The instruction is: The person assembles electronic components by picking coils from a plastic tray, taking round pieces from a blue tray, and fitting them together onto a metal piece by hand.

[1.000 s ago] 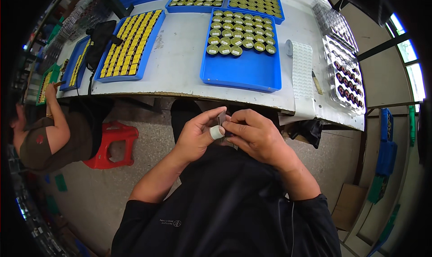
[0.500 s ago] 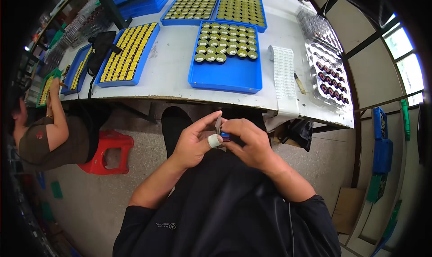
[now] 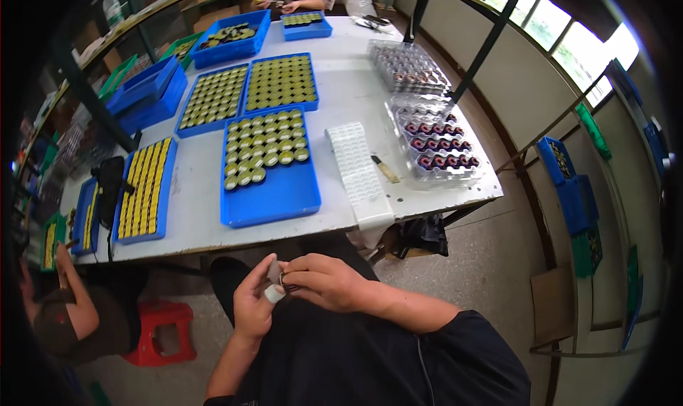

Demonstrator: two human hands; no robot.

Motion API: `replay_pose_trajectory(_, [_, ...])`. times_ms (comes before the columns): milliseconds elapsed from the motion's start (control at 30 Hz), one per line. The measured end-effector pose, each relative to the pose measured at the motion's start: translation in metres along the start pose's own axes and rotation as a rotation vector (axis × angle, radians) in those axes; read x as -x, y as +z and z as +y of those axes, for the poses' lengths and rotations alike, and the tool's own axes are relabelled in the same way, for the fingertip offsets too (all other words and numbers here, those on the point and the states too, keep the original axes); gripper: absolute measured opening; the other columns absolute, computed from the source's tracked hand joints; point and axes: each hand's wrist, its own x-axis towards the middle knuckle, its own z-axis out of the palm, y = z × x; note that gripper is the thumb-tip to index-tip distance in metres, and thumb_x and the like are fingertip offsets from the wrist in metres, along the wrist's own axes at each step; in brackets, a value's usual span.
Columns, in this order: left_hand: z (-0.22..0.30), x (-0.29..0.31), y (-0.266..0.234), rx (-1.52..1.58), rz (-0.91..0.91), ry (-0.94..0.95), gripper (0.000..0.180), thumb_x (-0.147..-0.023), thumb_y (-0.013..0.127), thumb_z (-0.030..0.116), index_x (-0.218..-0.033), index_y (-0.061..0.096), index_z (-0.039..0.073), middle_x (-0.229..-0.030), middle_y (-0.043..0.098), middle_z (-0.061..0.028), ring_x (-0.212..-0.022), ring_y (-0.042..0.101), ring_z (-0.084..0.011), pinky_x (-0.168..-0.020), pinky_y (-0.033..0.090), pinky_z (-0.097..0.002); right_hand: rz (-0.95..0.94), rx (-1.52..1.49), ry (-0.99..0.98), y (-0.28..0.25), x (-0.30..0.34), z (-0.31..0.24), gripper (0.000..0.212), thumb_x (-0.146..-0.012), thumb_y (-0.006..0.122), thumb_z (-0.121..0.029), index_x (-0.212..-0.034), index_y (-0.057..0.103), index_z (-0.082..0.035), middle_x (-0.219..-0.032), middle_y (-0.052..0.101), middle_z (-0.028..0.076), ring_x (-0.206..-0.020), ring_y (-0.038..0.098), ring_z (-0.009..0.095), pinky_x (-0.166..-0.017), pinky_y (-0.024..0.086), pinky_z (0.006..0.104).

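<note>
Head: both hands [image 3: 255, 308] [image 3: 331, 284], one grey piece [image 3: 274, 270]

Left hand [image 3: 250, 308], white wrap [image 3: 274, 293] on the thumb, gripping a thin grey piece [image 3: 273, 269]; right hand [image 3: 327, 283] pinching a small dark part [image 3: 287, 286] just beside it. White worktable [image 3: 193, 201], bearing: blue tray [image 3: 272, 201] partly filled with gold-topped round parts [image 3: 286, 157]; white label strip [image 3: 358, 166]; clear plastic tray [image 3: 441, 177] with dark-red round parts [image 3: 442, 145].
</note>
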Motion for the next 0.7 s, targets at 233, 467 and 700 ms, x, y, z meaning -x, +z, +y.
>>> replay_pose_trajectory(233, [-0.008, -0.021, -0.002, 0.173, 0.113, -0.093, 0.061, -0.093, 0.067, 0.010, -0.148, 0.042, 0.002, -0.129, 0.059, -0.0180, -0.107, 0.066, -0.0336, -0.077, 0.059, -0.0341, 0.235, 0.131, 0.158, -0.082, -0.014, 0.051, 0.032, -0.078, 0.077, 0.000, -0.109, 0.067, -0.002, -0.112, 0.065, 0.010, -0.088, 0.065, 0.021, -0.073, 0.054, 0.0285])
replay_pose_trajectory(467, [-0.023, -0.022, 0.004, 0.112, 0.138, -0.152, 0.062, -0.093, 0.069, 0.015, -0.147, 0.042, 0.002, -0.127, 0.059, -0.0179, -0.104, 0.068, -0.0343, -0.074, 0.059, -0.0338, 0.520, 0.582, 0.786, -0.269, -0.041, 0.159, 0.024, -0.086, 0.075, -0.021, -0.099, 0.071, 0.000, -0.085, 0.072, 0.009, -0.071, 0.065, 0.019, -0.065, 0.051, 0.0321])
replay_pose_trajectory(700, [-0.030, -0.031, 0.008, 0.067, 0.166, -0.177, 0.060, -0.094, 0.069, 0.017, -0.147, 0.043, 0.003, -0.127, 0.059, -0.0179, -0.101, 0.068, -0.0334, -0.071, 0.059, -0.0318, 0.143, 0.927, 1.141, -0.372, -0.052, 0.247, 0.035, -0.082, 0.076, -0.031, -0.090, 0.072, 0.003, -0.086, 0.072, 0.015, -0.074, 0.066, 0.031, -0.071, 0.053, 0.0412])
